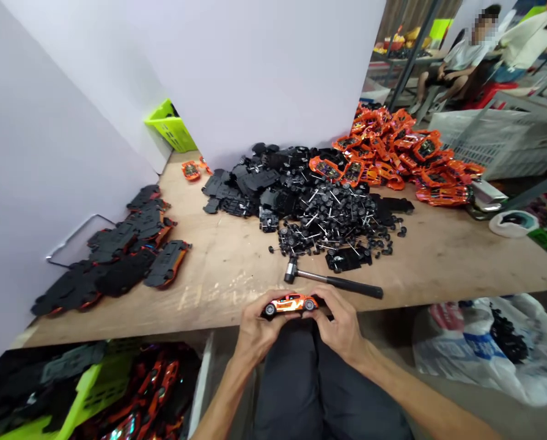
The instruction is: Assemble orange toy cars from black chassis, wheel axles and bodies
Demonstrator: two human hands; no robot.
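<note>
The left grip and right grip are both closed on the orange toy car, one at each end, so it sits between them, with the hammer lying on the table just beyond. It looks light and stiff, its glossy shell probably slick and its wheels apt to turn, so the body's two ends seem the surest hold.
</note>
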